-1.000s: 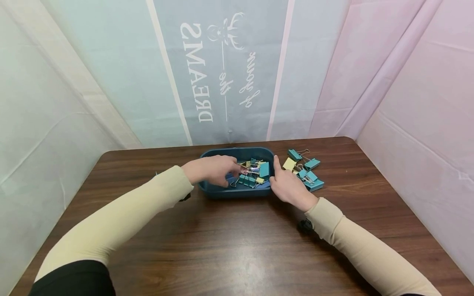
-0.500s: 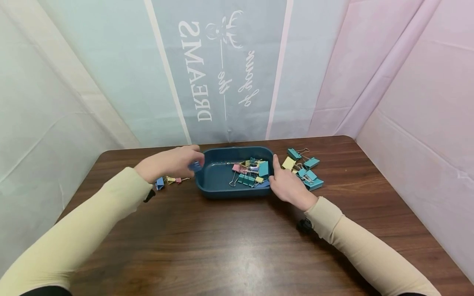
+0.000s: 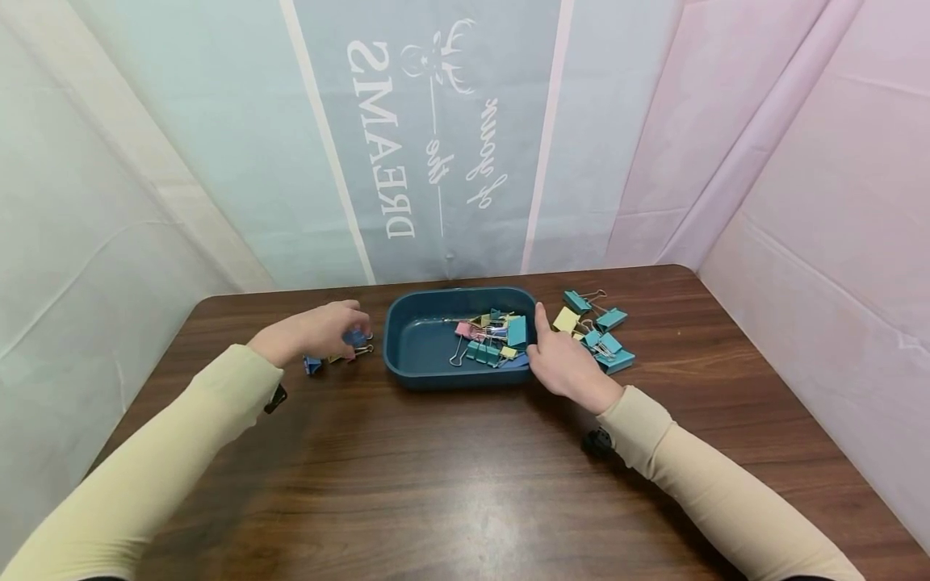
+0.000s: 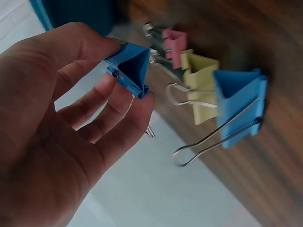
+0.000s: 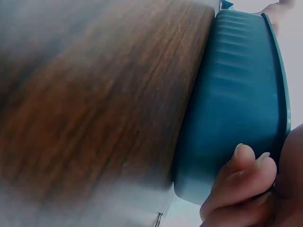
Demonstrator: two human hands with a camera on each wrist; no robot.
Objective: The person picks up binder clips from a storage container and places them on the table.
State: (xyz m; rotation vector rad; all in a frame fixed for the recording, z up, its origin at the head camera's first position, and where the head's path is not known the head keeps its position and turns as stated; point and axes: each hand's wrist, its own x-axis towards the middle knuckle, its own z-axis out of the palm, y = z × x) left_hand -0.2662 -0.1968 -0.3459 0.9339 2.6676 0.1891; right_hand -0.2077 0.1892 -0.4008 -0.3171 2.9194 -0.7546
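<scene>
While left hand (image 3: 317, 331) pinches blue clip (image 4: 128, 66) near loose clips (image 4: 202, 85), right hand (image 3: 567, 363), fingers curled, grips tray (image 3: 450, 381); apparently setting-down step, next calling for loosened pinch.

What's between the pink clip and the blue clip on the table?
A yellow clip lies between the pink clip and the blue clip. The left wrist view shows that.

Bare counter (image 3: 465, 460) is stretching in front of the tray (image 3: 450, 381), leaving passage between the arms (image 3: 726, 492); tray's left half is offering room from above, rim is walling off its sides, right hand (image 3: 570, 367) is blocking the right end, clip pile (image 3: 609, 343) is crowding the counter beyond
</scene>
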